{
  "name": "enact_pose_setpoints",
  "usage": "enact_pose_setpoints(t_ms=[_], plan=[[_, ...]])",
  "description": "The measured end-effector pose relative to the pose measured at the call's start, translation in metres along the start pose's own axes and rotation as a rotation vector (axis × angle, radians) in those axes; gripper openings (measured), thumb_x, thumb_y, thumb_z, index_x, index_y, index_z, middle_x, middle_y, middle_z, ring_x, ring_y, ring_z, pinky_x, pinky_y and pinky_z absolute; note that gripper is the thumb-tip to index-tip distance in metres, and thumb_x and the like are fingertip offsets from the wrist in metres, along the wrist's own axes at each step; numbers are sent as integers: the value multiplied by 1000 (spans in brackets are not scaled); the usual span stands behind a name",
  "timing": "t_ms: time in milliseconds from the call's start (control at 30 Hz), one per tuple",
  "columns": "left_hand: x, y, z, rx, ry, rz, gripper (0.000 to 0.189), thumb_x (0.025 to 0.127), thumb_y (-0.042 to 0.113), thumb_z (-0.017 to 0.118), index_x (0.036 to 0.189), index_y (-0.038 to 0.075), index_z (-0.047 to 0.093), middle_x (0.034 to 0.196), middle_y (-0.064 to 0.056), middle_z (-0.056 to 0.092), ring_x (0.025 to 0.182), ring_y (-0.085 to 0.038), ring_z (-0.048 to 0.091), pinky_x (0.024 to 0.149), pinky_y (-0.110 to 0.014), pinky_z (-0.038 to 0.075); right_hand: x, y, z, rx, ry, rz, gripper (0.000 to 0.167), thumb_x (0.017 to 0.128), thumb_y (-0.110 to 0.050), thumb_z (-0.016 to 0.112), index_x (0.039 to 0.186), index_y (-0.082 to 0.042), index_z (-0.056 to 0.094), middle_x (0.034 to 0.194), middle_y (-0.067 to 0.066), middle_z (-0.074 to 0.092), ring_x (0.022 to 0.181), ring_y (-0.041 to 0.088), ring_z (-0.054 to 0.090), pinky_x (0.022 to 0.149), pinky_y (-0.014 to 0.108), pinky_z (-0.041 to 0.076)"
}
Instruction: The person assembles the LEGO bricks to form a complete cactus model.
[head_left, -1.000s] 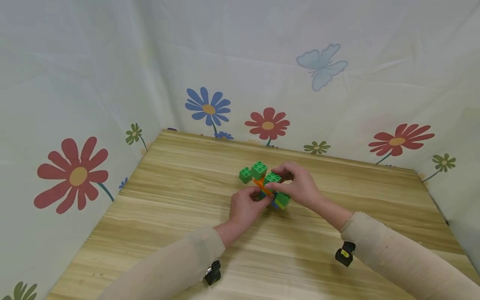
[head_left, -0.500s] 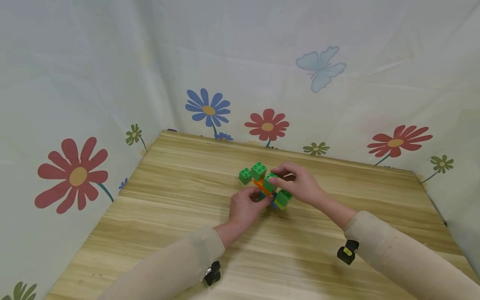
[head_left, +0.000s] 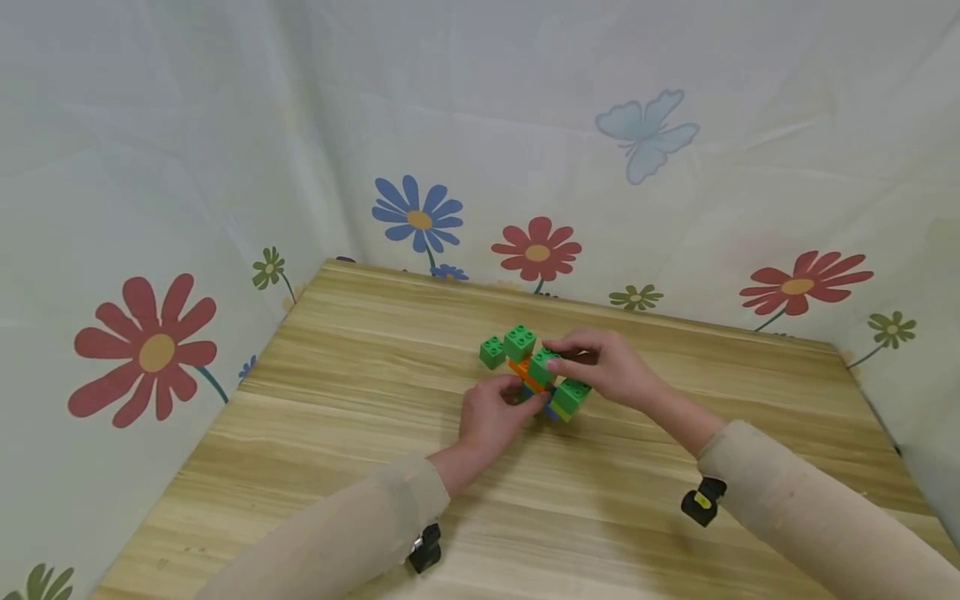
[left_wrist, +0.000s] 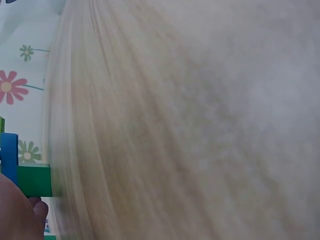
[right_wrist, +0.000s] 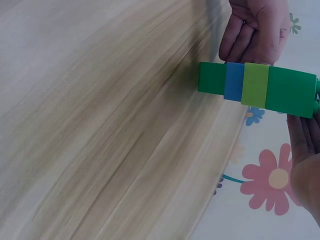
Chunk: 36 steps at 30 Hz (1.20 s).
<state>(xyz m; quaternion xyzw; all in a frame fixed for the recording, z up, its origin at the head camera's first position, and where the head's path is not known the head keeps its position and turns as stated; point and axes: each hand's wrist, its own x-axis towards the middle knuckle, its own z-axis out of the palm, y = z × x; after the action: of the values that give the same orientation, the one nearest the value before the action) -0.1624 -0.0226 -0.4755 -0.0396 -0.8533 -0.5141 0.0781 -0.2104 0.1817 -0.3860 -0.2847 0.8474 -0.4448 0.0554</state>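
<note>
In the head view my left hand (head_left: 491,417) grips a stack of toy building bricks low on its near side. The stack shows an orange brick (head_left: 517,367), with blue and lime bricks lower down. A green brick (head_left: 520,342) stands at its far end and another green brick (head_left: 572,396) at its near right end. Between them is a middle green brick (head_left: 543,368), pinched by my right hand (head_left: 611,371) with thumb in front and fingers behind. The right wrist view gives the stack's end side on: green, a blue brick (right_wrist: 234,81), a lime brick (right_wrist: 255,85), green.
A loose-looking green brick (head_left: 492,352) lies just left of the stack on the wooden table (head_left: 360,367). A flower-printed cloth (head_left: 465,125) hangs behind the table and along both sides.
My right hand has shifted slightly to the right, and its thumb has slid from the middle green brick's left side toward its right. My left hand keeps its grip in place.
</note>
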Motion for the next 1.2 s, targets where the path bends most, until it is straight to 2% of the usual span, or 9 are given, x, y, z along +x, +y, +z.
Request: enact_pose_setpoints(t_ms=[167, 433, 833, 1200], plan=[[-1, 0, 0, -11, -5, 2, 31, 90, 39, 87, 108, 14, 84, 109, -3, 82, 101, -18, 77, 89, -41, 64, -1, 0, 1, -11, 8, -2, 30, 98, -9, 79, 127, -4, 78, 118, 9, 78, 105, 20, 74, 92, 28, 63], [0, 1, 0, 7, -4, 9, 31, 90, 40, 87, 106, 14, 84, 108, -2, 82, 98, -19, 77, 87, -41, 64, -4, -3, 0, -27, 17, 8, 28, 99, -10, 78, 126, -3, 78, 119, 11, 77, 106, 23, 75, 92, 32, 64], [2, -2, 1, -2, 1, -5, 33, 89, 41, 89, 106, 13, 84, 106, -1, 82, 97, -19, 77, 86, -40, 64, -2, -9, -2, -80, -19, 50, 30, 102, -15, 75, 128, -1, 76, 119, 12, 77, 103, 24, 74, 92, 36, 64], [2, -1, 1, -1, -1, -2, 35, 89, 41, 89, 108, 12, 83, 106, -2, 82, 97, -19, 78, 86, -39, 65, -5, -3, 4, -69, 29, 22, 31, 103, -17, 75, 130, -3, 76, 126, 13, 77, 107, 25, 75, 92, 34, 64]])
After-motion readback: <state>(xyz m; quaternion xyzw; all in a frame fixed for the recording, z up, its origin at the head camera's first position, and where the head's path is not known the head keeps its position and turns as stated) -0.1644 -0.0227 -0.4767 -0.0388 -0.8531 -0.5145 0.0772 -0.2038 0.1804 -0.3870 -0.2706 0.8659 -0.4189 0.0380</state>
